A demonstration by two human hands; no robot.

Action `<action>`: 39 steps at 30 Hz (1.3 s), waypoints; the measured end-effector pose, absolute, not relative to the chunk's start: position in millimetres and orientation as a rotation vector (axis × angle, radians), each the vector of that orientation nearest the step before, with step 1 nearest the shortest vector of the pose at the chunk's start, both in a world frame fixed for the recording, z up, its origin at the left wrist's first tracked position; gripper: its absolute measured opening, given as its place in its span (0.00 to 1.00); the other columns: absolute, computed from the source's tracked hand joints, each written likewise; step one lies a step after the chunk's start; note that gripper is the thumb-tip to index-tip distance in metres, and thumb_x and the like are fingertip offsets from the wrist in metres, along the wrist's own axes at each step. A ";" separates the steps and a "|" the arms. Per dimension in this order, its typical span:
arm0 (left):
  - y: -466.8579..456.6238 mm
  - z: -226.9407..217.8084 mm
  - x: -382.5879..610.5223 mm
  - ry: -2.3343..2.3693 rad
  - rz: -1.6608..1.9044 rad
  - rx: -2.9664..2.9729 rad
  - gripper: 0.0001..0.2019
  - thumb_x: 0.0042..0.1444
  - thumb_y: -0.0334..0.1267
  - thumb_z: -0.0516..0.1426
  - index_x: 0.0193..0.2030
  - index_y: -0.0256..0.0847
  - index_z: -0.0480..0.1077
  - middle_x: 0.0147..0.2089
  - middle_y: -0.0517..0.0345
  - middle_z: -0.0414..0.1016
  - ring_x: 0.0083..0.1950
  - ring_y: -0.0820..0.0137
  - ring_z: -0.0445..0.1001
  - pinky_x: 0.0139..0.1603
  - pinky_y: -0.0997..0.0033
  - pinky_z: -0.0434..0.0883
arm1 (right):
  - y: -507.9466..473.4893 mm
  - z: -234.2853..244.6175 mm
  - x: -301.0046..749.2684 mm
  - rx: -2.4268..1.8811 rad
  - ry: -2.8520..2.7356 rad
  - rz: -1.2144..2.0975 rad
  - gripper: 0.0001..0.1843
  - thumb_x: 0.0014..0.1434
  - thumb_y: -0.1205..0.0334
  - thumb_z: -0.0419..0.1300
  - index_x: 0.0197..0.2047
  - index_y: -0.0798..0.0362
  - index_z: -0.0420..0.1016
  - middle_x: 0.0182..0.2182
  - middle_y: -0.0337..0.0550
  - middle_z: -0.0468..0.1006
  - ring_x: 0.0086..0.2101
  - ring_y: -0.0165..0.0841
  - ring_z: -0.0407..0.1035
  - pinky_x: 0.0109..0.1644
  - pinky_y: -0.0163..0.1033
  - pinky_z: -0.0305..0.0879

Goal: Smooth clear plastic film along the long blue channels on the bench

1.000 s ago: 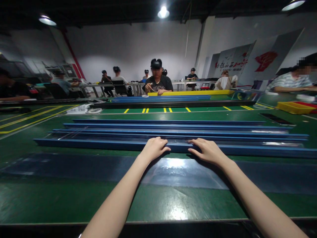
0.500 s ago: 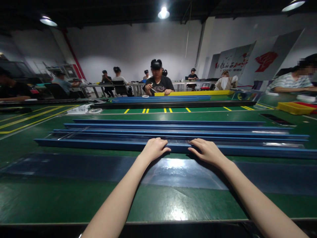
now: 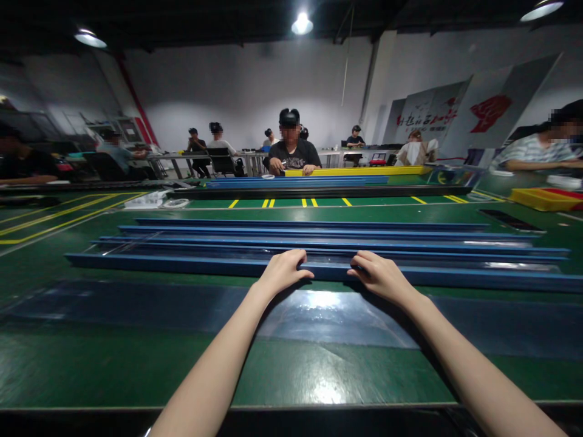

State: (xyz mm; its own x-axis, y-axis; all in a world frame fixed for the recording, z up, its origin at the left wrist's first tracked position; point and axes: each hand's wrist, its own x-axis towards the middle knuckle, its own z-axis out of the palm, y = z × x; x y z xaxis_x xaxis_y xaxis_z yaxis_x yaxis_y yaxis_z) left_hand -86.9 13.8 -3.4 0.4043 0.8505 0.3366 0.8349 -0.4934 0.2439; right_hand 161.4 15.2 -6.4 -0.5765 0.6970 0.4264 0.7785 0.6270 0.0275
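Note:
Both my hands are at the front wall of the nearest long blue channel [image 3: 330, 272], which lies crosswise on the green table. My left hand [image 3: 285, 270] has its fingers curled over the top edge and its thumb on the near side. A short way to the right, my right hand [image 3: 377, 273] grips the same wall, its fingers bent inside and the thumb in front. The fingertips are partly hidden behind the wall. Closer to me a long clear plastic strip [image 3: 328, 318] lies flat beneath my forearms. Behind the gripped channel lies another blue channel [image 3: 319, 229].
Across the table [image 3: 291, 370] a black strip [image 3: 319, 192], blue strips [image 3: 296, 181] and a yellow strip [image 3: 355, 172] lie before a seated co-worker [image 3: 294, 152]. To the right are a phone [image 3: 511, 220] and a yellow tray [image 3: 540, 199]. Other people sit farther back.
My fingers have curled in more over the channel's wall, the right hand's most clearly. The channels appear to have stayed in place.

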 end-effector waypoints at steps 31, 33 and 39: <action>10.9 -0.8 -84.2 1.737 0.501 2.749 0.18 0.49 0.55 0.54 0.30 0.40 0.63 0.33 0.59 0.71 0.36 0.69 0.68 0.30 0.75 0.60 | 15.2 -4.3 161.1 -1.175 -2.478 -0.327 0.14 0.59 0.56 0.45 0.30 0.52 0.66 0.28 0.42 0.70 0.28 0.30 0.64 0.29 0.33 0.52; 10.4 -1.4 -84.2 1.720 0.499 2.782 0.18 0.50 0.55 0.53 0.30 0.40 0.63 0.34 0.59 0.71 0.37 0.69 0.68 0.31 0.75 0.60 | 15.4 -3.7 161.1 -1.181 -2.480 -0.343 0.14 0.59 0.56 0.45 0.30 0.52 0.66 0.28 0.42 0.70 0.28 0.30 0.64 0.28 0.33 0.51; 8.2 -1.5 -84.5 1.690 0.469 2.839 0.16 0.51 0.53 0.52 0.33 0.40 0.64 0.37 0.58 0.70 0.40 0.69 0.68 0.34 0.73 0.61 | 15.3 -0.7 159.7 -1.226 -2.501 -0.383 0.13 0.59 0.57 0.45 0.29 0.52 0.67 0.29 0.43 0.71 0.30 0.31 0.66 0.27 0.34 0.50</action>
State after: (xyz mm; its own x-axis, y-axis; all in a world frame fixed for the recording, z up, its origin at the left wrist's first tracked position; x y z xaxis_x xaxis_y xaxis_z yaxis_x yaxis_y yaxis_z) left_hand -84.5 8.2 -1.5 0.4529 0.8260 0.3355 0.8808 -0.4729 -0.0245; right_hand 159.7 15.3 -0.7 -0.5758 0.7108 0.4041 0.7991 0.5937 0.0945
